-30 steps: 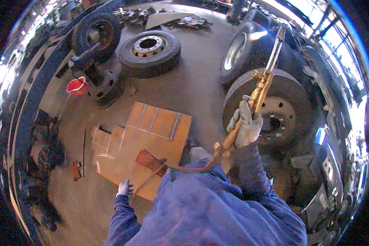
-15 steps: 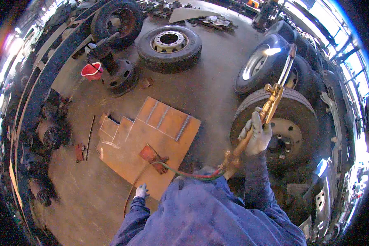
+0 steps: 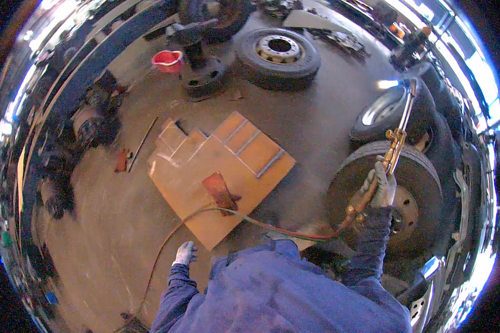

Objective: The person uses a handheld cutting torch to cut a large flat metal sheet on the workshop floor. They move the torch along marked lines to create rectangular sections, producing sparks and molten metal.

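The lit torch (image 3: 395,147) is gripped by the right hand (image 3: 383,186), seemingly readied, the left hand (image 3: 185,253) cannot be read, and the hose (image 3: 272,226) must be kept flame-clear.

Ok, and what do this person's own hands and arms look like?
The left hand and right hand wear pale grey gloves. Long, creased blue sleeves cover both arms down to about the gloves. I can't make out any markings on either.
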Action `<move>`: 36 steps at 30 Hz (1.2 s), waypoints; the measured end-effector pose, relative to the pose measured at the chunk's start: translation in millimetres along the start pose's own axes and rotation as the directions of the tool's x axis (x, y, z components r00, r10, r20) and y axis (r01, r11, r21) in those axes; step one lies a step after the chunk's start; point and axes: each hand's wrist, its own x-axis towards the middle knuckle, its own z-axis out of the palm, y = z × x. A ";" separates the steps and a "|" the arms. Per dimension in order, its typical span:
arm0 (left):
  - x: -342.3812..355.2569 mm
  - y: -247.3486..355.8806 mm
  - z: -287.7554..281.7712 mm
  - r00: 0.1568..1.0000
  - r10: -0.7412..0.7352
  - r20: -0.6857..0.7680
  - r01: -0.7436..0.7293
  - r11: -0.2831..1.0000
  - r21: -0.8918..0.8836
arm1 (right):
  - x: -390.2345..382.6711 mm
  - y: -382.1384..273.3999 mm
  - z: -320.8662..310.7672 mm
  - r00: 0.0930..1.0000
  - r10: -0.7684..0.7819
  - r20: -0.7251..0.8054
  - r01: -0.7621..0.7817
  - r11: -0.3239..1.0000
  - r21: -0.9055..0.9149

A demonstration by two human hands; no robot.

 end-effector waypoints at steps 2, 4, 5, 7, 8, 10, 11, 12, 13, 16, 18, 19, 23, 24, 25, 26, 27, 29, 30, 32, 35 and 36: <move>-21.3 -46.2 -30.3 0.999 -0.023 -0.039 0.021 0.998 -0.058 | -21.9 0.6 2.9 1.000 0.003 -0.022 -0.004 0.997 -0.082; -39.8 -106.9 -69.6 0.994 -0.075 -0.083 0.065 0.992 -0.109 | -52.4 5.5 13.2 1.000 -0.025 0.012 0.027 0.987 -0.159; -47.6 -142.1 -93.2 0.994 -0.069 -0.085 0.057 0.989 -0.136 | -70.7 7.8 19.7 0.999 -0.051 0.011 0.052 0.979 -0.195; -62.3 -209.5 -137.8 0.993 -0.080 -0.088 0.064 0.984 -0.164 | -103.0 15.4 37.6 0.998 -0.065 -0.012 0.061 0.979 -0.195; -77.6 -247.1 -161.2 0.989 -0.083 -0.122 0.055 0.974 -0.220 | -123.2 17.2 45.8 0.998 -0.050 0.034 0.056 0.975 -0.216; -124.7 -321.5 -202.4 0.977 -0.012 -0.213 -0.021 0.988 -0.151 | -166.6 17.2 55.2 0.992 -0.111 0.067 0.126 0.949 -0.289; -156.8 -359.3 -213.3 0.966 -0.018 -0.258 -0.006 0.996 -0.089 | -176.9 8.8 59.3 0.990 -0.130 0.044 0.137 0.910 -0.391; -190.9 -396.5 -224.0 0.971 -0.035 -0.235 0.024 0.998 -0.049 | -191.7 -1.9 64.9 0.979 -0.181 0.097 0.205 0.903 -0.379; -230.9 -423.3 -233.7 0.976 -0.016 -0.217 0.066 0.971 0.228 | -195.2 -20.6 67.4 0.988 -0.140 0.072 0.156 0.923 -0.352; -321.6 -484.6 -270.9 0.982 0.151 -0.113 0.002 0.592 0.806 | -215.5 -55.1 95.4 0.968 -0.125 0.216 0.209 0.881 -0.425; -343.1 -499.1 -301.4 0.961 0.245 -0.130 -0.042 0.593 0.804 | -242.5 -68.7 108.8 0.959 -0.096 0.265 0.214 0.858 -0.467; -348.8 -498.5 -317.6 0.947 0.290 -0.135 -0.052 0.556 0.830 | -256.7 -73.3 115.0 0.938 -0.184 0.292 0.307 0.831 -0.464; -353.2 -455.1 -358.9 0.934 -0.003 -0.356 0.127 0.937 0.325 | -312.8 -101.7 142.2 0.947 -0.119 0.299 0.265 0.816 -0.514; -356.7 -432.8 -361.8 0.874 -0.237 -0.425 0.150 0.962 -0.228 | -327.0 -111.0 147.8 0.953 -0.097 0.287 0.238 0.826 -0.510; -362.4 -407.4 -370.8 0.901 -0.201 -0.383 0.103 0.960 -0.262 | -338.6 -121.9 152.3 0.960 -0.073 0.270 0.207 0.836 -0.508; -368.2 -380.0 -381.2 0.933 -0.147 -0.330 0.048 0.955 -0.291 | -349.0 -128.1 162.2 0.969 -0.076 0.237 0.181 0.867 -0.463; -374.2 -354.1 -390.2 0.956 -0.094 -0.277 0.002 0.950 -0.312 | -360.1 -132.4 169.7 0.957 -0.174 0.232 0.271 0.819 -0.505; -383.7 -310.9 -419.7 0.968 0.003 -0.250 -0.059 0.974 -0.217 | -381.5 -140.5 184.8 0.975 -0.096 0.200 0.174 0.892 -0.418; -382.2 -293.1 -437.6 0.964 0.091 -0.249 -0.132 0.979 -0.155 | -391.6 -143.0 191.3 0.989 -0.024 0.146 0.078 0.923 -0.377; -382.3 -274.5 -467.3 0.958 0.063 -0.279 -0.123 0.971 -0.203 | -407.9 -147.2 198.7 0.994 -0.065 0.087 0.083 0.970 -0.227; -373.7 -264.1 -525.5 0.956 -0.101 -0.276 0.024 0.962 -0.271 | -436.3 -157.6 197.6 0.992 0.115 0.055 -0.106 0.985 -0.139; -365.3 -261.0 -527.6 0.966 -0.149 -0.213 0.102 0.971 -0.217 | -441.3 -163.3 189.4 1.000 -0.001 -0.025 -0.006 0.963 -0.269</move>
